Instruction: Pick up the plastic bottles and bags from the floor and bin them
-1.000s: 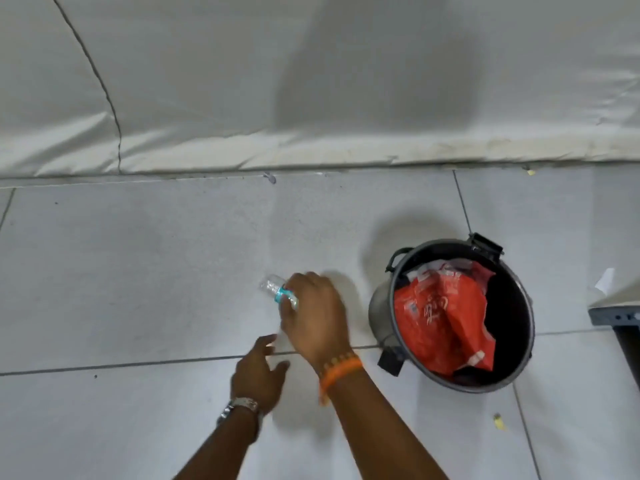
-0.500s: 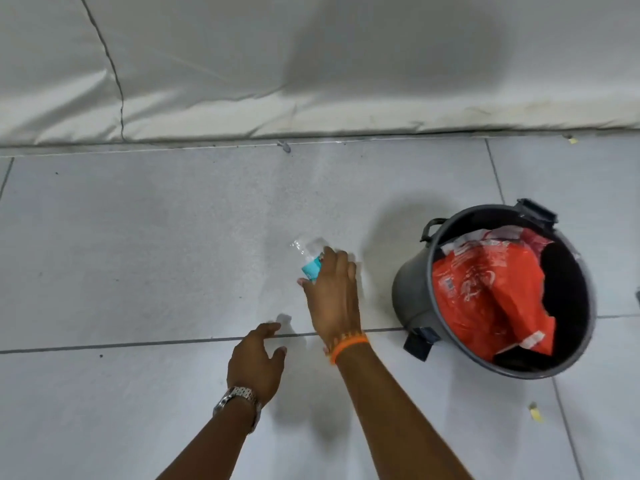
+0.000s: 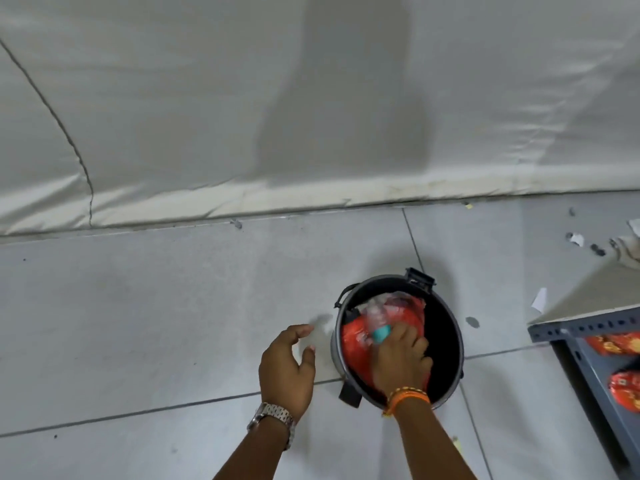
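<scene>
A round dark grey bin point(image 3: 453, 327) stands on the tiled floor, right of centre. Inside it lies a crumpled red plastic bag point(image 3: 356, 348). My right hand point(image 3: 401, 358), with an orange band at the wrist, is over the bin's mouth and grips a clear plastic bottle point(image 3: 377, 315) with a teal label, held above the red bag. My left hand point(image 3: 287, 368), with a metal watch at the wrist, hovers over the floor just left of the bin, fingers apart and holding nothing.
A grey tarpaulin wall point(image 3: 311, 98) runs along the far edge of the floor. A grey metal shelf point(image 3: 585, 329) with red packets point(image 3: 620, 342) stands at the right. Small paper scraps point(image 3: 540, 299) and dark bits point(image 3: 597, 250) lie on the tiles behind the shelf.
My right hand has carried the bottle from the floor, left of the bin, to over the bin's mouth. My left hand followed to the right. The view shifted right, showing the shelf.
</scene>
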Motion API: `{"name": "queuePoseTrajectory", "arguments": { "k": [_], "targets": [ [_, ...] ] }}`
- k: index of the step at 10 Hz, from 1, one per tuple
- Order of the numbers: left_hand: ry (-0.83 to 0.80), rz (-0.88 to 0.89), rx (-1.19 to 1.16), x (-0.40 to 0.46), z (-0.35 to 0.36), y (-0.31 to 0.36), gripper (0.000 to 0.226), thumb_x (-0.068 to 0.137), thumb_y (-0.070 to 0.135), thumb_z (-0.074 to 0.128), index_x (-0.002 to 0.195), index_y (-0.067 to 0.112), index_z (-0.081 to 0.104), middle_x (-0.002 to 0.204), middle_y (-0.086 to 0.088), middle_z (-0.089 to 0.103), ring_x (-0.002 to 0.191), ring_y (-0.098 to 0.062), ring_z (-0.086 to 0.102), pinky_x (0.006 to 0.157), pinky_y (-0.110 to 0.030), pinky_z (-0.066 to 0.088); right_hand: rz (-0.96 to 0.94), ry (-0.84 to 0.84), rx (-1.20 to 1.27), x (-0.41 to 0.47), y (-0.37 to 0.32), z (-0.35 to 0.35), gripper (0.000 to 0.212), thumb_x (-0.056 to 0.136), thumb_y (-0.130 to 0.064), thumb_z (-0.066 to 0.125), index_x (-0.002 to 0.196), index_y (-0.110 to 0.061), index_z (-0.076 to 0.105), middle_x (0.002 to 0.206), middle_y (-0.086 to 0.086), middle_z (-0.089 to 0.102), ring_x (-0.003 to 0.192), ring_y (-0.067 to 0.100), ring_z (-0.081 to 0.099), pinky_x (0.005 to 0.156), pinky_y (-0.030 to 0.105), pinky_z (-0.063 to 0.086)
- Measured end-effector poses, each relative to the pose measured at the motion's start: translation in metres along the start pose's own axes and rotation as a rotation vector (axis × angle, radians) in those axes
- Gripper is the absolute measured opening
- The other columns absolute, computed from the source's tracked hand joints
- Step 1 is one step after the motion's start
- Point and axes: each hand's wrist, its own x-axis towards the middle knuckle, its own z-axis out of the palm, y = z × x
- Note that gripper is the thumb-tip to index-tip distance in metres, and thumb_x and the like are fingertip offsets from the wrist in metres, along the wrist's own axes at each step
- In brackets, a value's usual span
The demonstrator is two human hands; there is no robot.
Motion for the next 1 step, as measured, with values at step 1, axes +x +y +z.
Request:
{"name": "queuePoseTrajectory", "arguments": {
  "k": [1],
  "targets": [
    [0.05,0.078,0.064,-0.0145,-0.0118,0.02,0.04,0.087,0.009,0.067,0.111,0.041,0.061,0.118,0.012,0.07,0.114,-0.017,0.066,0.099,-0.035,0.051,-0.055,-0.135,0.011,-0.0019,0.0056,0.0089,0.08,0.086,-0.06,0.057,0.142,-0.01,0.031,0.14,0.01,0.043,0.128,0.034,0.044,0.097,0.049,0.043]
  ]
}}
